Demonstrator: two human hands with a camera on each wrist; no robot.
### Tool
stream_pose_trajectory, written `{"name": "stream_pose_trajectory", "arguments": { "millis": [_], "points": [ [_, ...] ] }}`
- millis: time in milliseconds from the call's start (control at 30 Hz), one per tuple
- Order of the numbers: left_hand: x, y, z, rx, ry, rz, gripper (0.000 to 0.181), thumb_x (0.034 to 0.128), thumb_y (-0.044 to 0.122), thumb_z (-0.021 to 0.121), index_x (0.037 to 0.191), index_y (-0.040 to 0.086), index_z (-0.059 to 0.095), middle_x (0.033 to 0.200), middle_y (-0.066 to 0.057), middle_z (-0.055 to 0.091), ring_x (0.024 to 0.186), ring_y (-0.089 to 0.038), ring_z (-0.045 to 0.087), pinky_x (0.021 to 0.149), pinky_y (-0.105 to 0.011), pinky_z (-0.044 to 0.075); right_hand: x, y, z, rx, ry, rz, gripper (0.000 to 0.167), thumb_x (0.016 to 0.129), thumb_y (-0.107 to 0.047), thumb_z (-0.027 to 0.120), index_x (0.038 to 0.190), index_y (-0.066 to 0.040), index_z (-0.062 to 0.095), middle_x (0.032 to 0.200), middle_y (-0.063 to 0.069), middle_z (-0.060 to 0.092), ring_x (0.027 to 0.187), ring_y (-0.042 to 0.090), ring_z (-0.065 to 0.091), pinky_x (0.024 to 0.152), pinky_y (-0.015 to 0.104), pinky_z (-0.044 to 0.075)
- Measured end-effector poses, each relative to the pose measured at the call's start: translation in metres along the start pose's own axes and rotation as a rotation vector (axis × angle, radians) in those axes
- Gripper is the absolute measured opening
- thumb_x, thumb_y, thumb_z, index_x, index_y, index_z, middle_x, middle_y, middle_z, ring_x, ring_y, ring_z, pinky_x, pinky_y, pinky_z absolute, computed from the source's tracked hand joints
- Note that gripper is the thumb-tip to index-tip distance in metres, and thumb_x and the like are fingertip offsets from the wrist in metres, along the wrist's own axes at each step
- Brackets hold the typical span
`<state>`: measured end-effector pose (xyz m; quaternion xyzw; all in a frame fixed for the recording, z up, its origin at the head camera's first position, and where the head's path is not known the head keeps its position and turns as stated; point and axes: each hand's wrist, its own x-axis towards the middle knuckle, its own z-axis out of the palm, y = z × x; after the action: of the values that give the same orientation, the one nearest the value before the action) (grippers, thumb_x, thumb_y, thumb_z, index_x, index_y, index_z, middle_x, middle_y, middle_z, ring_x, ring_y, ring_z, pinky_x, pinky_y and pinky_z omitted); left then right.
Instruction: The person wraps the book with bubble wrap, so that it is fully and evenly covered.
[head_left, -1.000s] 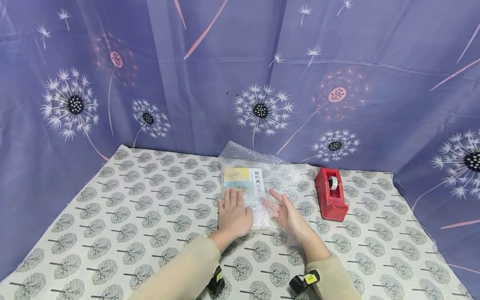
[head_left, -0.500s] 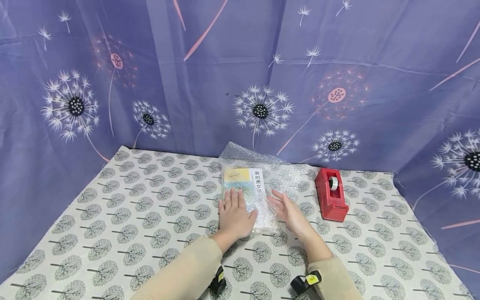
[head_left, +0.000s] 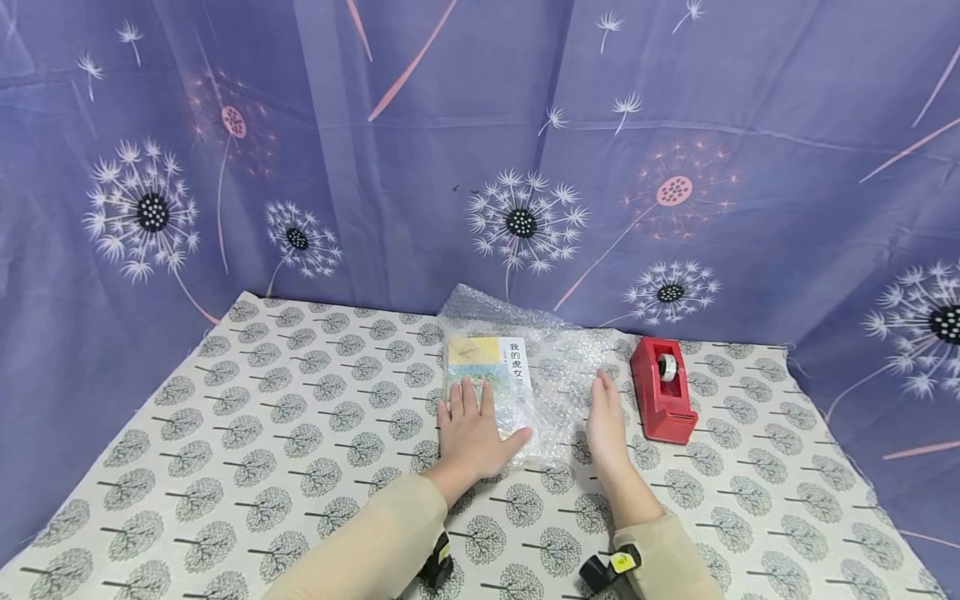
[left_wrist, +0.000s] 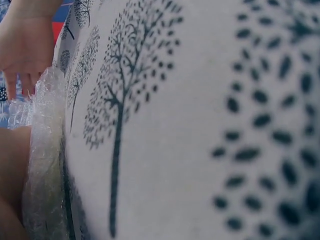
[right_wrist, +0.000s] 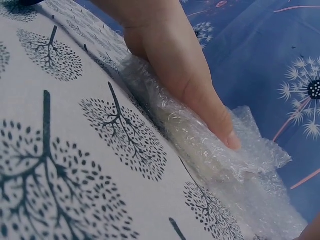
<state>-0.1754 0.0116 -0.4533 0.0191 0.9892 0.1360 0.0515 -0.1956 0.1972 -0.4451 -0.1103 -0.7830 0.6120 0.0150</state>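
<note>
left hand (head_left: 474, 432) laid flat, fingers straight and slightly apart, thumb held out to the side; it rests on the lower part of a book (head_left: 486, 358) through clear bubble wrap (head_left: 573, 358) and is not curled round anything. right hand (head_left: 607, 429) stands edge-on at the right side of the wrap, fingers extended, grasping nothing; whether its fingertips touch the wrap, cannot tell. in the left wrist view its palm shows beyond the wrap's edge. in the right wrist view the left thumb lies along the top of the crinkled wrap. book lies face up near the middle of the table, under the plastic; cover shows a yellow band at top, a blue-green picture below and a white strip with dark characters down the right. wrap extends past the book on the right and at the back, where it reaches the curtain (head_left: 420, 183), purple with white and pink dandelions. red tape dispenser (head_left: 669, 423) stands just right of the right hand, a roll of tape (head_left: 667, 367) seated inside. tablecloth (head_left: 300, 467) is off-white, printed with dark trees. both forearms in beige sleeves (head_left: 375, 533), a black device with a yellow label near each wrist.
</note>
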Motion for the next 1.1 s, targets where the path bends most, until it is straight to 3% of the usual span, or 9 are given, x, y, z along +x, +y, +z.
{"name": "stream_pose_trajectory", "arguments": {
  "millis": [233, 400, 533, 667, 733, 833, 933, 1000, 1100],
  "points": [
    [-0.0005, 0.0005, 0.0003, 0.013, 0.002, 0.004, 0.101, 0.0813, 0.081, 0.027, 0.153, 0.013, 0.008, 0.158, -0.019, -0.004, 0.146, -0.039, -0.003, 0.119, -0.054, 0.002, 0.0003, 0.0011, -0.001, 0.47, 0.018, 0.118, 0.061, 0.103, -0.042, 0.018, 0.152, -0.019, -0.01, 0.16, 0.002, -0.011, 0.148, 0.026, 0.003, 0.122, 0.037, 0.009],
    [0.0002, 0.0008, 0.0004, 0.016, 0.001, 0.009, 0.101, 0.0812, 0.081, 0.028, 0.153, 0.012, 0.009, 0.157, -0.019, -0.004, 0.146, -0.038, -0.003, 0.118, -0.055, 0.002, 0.0008, 0.0005, -0.0025, 0.59, 0.026, 0.168, 0.063, 0.102, -0.044, 0.02, 0.151, -0.022, -0.013, 0.16, 0.003, -0.012, 0.147, 0.026, 0.008, 0.121, 0.035, 0.014],
    [0.0006, 0.001, -0.0002, 0.014, -0.002, 0.01, 0.101, 0.0809, 0.081, 0.029, 0.153, 0.012, 0.01, 0.157, -0.02, -0.003, 0.146, -0.039, -0.002, 0.118, -0.056, 0.003, 0.0015, 0.0009, -0.0039, 0.628, 0.015, 0.17, 0.064, 0.103, -0.038, 0.023, 0.151, -0.019, -0.014, 0.16, 0.011, -0.008, 0.143, 0.029, 0.016, 0.118, 0.037, 0.023],
    [0.0009, 0.0009, -0.0012, 0.016, -0.012, 0.008, 0.101, 0.081, 0.081, 0.03, 0.153, 0.012, 0.01, 0.158, -0.02, -0.002, 0.146, -0.038, -0.001, 0.118, -0.055, 0.004, 0.0021, 0.002, -0.0051, 0.607, -0.006, 0.183, 0.065, 0.103, -0.032, 0.029, 0.151, -0.013, -0.011, 0.152, 0.02, 0.019, 0.123, 0.022, 0.039, 0.099, 0.027, 0.041],
    [0.0009, 0.0008, -0.0018, 0.016, -0.014, 0.01, 0.101, 0.0812, 0.081, 0.03, 0.153, 0.012, 0.011, 0.158, -0.02, -0.001, 0.146, -0.039, 0.0, 0.118, -0.056, 0.004, 0.0026, 0.0026, -0.0057, 0.58, -0.019, 0.192, 0.066, 0.103, -0.03, 0.032, 0.151, -0.009, -0.008, 0.137, 0.014, 0.041, 0.105, 0.013, 0.046, 0.085, 0.02, 0.045],
    [0.0019, -0.0003, -0.002, 0.02, -0.016, 0.018, 0.1, 0.081, 0.081, 0.03, 0.153, 0.013, 0.013, 0.158, -0.02, 0.0, 0.146, -0.039, 0.002, 0.118, -0.056, 0.005, 0.0027, 0.0026, -0.0058, 0.512, -0.065, 0.195, 0.063, 0.103, -0.03, 0.034, 0.151, -0.005, 0.003, 0.115, -0.001, 0.056, 0.09, 0.007, 0.049, 0.075, 0.017, 0.044],
    [0.0036, -0.0018, -0.002, 0.029, -0.016, 0.033, 0.098, 0.0808, 0.081, 0.03, 0.153, 0.017, 0.014, 0.158, -0.021, 0.002, 0.146, -0.04, 0.004, 0.117, -0.058, 0.006, 0.0032, 0.0031, -0.0046, 0.438, -0.119, 0.179, 0.057, 0.103, -0.035, 0.032, 0.148, -0.003, 0.019, 0.12, 0.0, 0.063, 0.1, 0.009, 0.053, 0.085, 0.02, 0.042],
    [0.0047, -0.0027, -0.0031, 0.042, -0.02, 0.047, 0.096, 0.0807, 0.082, 0.029, 0.153, 0.021, 0.014, 0.158, -0.021, 0.003, 0.145, -0.04, 0.006, 0.117, -0.059, 0.008, 0.0033, 0.004, -0.0038, 0.427, -0.182, 0.154, 0.057, 0.103, -0.039, 0.027, 0.148, -0.004, 0.022, 0.137, 0.005, 0.054, 0.119, 0.017, 0.049, 0.102, 0.028, 0.038],
    [0.0063, -0.0038, -0.0053, 0.067, -0.023, 0.068, 0.093, 0.0805, 0.082, 0.029, 0.152, 0.024, 0.017, 0.157, -0.023, 0.007, 0.145, -0.042, 0.009, 0.116, -0.06, 0.012, 0.0037, 0.007, -0.0024, 0.465, -0.285, 0.113, 0.06, 0.103, -0.045, 0.017, 0.151, -0.008, 0.017, 0.155, 0.013, 0.026, 0.139, 0.026, 0.031, 0.117, 0.039, 0.022]
  ]
}}
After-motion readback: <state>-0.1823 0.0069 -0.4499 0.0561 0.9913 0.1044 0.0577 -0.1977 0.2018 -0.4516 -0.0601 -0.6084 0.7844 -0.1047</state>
